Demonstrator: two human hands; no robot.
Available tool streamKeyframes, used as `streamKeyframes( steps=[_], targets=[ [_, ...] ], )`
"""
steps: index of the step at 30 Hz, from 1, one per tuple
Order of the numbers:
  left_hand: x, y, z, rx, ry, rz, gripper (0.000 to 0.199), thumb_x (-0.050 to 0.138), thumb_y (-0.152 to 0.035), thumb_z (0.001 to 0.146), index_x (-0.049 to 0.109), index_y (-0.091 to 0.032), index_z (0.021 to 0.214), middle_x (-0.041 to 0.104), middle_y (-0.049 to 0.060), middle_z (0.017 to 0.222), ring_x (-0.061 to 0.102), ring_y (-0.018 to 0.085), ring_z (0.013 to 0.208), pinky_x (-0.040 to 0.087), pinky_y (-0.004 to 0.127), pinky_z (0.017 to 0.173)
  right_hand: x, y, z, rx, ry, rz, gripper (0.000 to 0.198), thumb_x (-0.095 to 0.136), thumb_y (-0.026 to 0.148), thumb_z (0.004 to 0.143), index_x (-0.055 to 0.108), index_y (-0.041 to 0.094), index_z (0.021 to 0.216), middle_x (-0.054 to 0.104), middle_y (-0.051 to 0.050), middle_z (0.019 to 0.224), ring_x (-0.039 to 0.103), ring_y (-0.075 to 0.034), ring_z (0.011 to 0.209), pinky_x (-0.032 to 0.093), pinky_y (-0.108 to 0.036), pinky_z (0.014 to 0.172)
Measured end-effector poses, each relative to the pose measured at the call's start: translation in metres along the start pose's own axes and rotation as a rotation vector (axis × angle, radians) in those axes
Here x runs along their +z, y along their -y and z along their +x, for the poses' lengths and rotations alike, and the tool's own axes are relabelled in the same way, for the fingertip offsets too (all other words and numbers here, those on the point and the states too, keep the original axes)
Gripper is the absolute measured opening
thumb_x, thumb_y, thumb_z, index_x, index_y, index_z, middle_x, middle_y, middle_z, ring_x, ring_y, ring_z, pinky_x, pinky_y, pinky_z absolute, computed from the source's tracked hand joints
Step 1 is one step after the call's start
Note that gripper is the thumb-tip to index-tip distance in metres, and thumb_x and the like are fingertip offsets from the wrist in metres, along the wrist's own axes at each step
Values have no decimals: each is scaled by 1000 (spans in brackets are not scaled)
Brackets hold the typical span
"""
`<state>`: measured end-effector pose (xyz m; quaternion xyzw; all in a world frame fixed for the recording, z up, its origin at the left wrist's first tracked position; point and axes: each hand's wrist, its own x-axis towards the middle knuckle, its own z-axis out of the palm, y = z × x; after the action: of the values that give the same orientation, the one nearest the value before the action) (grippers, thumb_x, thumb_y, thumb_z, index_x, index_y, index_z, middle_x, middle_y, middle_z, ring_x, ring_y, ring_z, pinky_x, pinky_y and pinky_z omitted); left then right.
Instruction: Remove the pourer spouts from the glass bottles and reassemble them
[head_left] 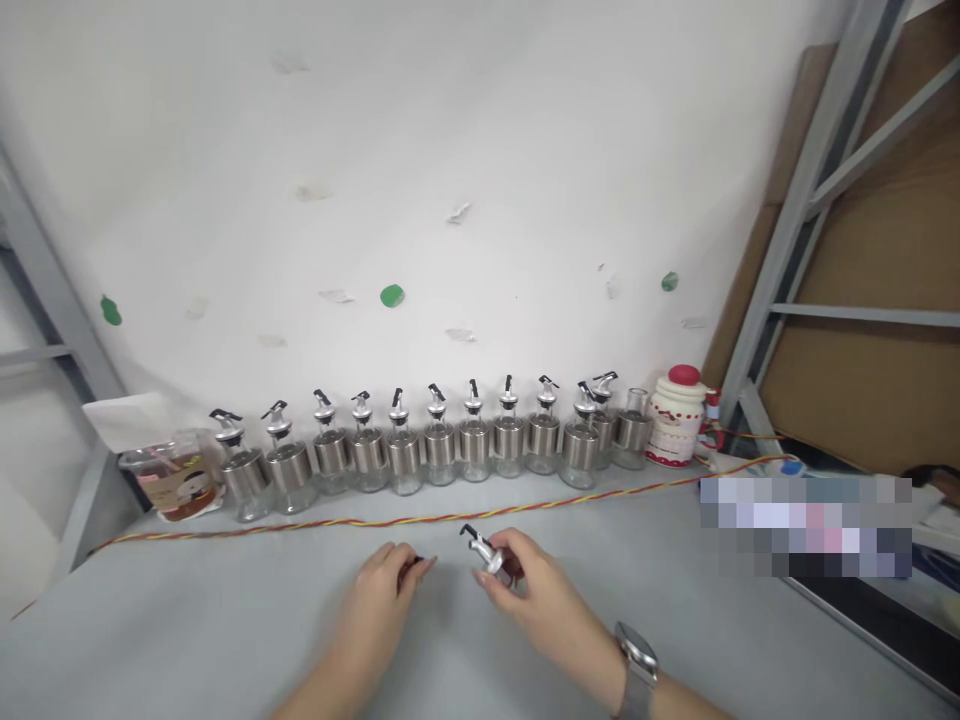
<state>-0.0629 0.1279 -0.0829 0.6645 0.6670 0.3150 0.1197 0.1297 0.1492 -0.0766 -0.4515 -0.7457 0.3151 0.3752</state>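
Over the grey tabletop [247, 620], my right hand [525, 580] grips a silver pour spout [493, 562] with a black flip lever; its lower end is hidden by my fingers. To the left of it, my left hand [390, 580] is closed in a pinch on a small black piece [420, 560], mostly covered by the fingers. The two hands are apart. Behind them stands a row of glass bottles with steel sleeves, such as this bottle [474, 445], nearly all topped with similar spouts. At the row's right end, one bottle [632, 430] has no spout.
A twisted red and yellow cord [360, 524] runs across the table before the bottles. A plastic cup [176, 480] stands at the left, a white jar with red lid [675, 420] at the right. Metal shelf posts [780, 240] rise on both sides of the white wall.
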Motion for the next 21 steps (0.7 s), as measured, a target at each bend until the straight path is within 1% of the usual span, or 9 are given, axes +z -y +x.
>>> streamKeyframes(
  steps=[2,4,8,12,13,14,16,18,21],
  targets=[
    [0,7,9,29,-31,42,17,45,-29,80,57,-20,72,56,3,79,52,20,79,37,31,72,3,1,-3,-10,19,-13,16,52,23,75,51,18,90,55,-1,79,52,-15,71,40,-25,65],
    [0,12,14,52,-37,62,16,45,-26,79,60,-20,79,56,4,85,50,22,87,35,33,78,4,1,-5,-48,35,-37,19,53,19,74,52,19,93,55,-2,84,52,-16,76,40,-26,69],
    [1,12,12,70,-19,55,20,46,-29,79,62,-20,88,56,4,84,52,21,85,38,33,78,5,-2,-6,-108,81,-67,26,50,14,75,53,21,100,55,-3,93,53,-16,82,41,-26,75],
    [-4,-2,3,96,-18,1,28,38,-36,85,56,-21,99,55,3,84,53,18,81,40,32,77,4,-1,-8,-134,62,-119,35,48,11,77,49,21,110,55,-5,100,52,-18,92,40,-30,83],
    [-6,-7,0,121,-1,-28,28,37,-37,85,56,-22,99,55,2,83,53,16,78,41,30,76,3,-1,-9,-152,61,-139,37,48,10,76,49,21,111,56,-6,101,51,-19,94,40,-31,85],
    [-8,-11,-4,159,44,-91,26,38,-37,85,56,-23,98,55,2,82,54,16,77,41,28,74,3,0,-10,-179,67,-159,39,48,8,75,49,21,112,56,-6,101,50,-19,95,39,-32,86],
    [-9,-16,-10,233,108,-170,23,40,-35,85,59,-22,91,55,2,78,53,15,73,42,25,67,3,2,-11,-248,81,-199,45,48,5,73,46,21,115,57,-6,100,50,-20,96,39,-34,86],
    [-7,-18,-15,280,123,-180,21,42,-33,85,60,-21,85,55,2,74,53,15,69,41,24,62,2,4,-12,-295,78,-237,47,48,4,72,45,20,116,58,-6,98,51,-20,94,40,-36,86],
    [-1,-16,-19,313,109,-157,19,44,-29,84,61,-21,84,56,2,74,53,15,71,42,23,64,3,6,-13,-268,56,-294,41,50,5,72,48,18,111,59,-7,96,53,-21,91,43,-35,83]
  ],
)
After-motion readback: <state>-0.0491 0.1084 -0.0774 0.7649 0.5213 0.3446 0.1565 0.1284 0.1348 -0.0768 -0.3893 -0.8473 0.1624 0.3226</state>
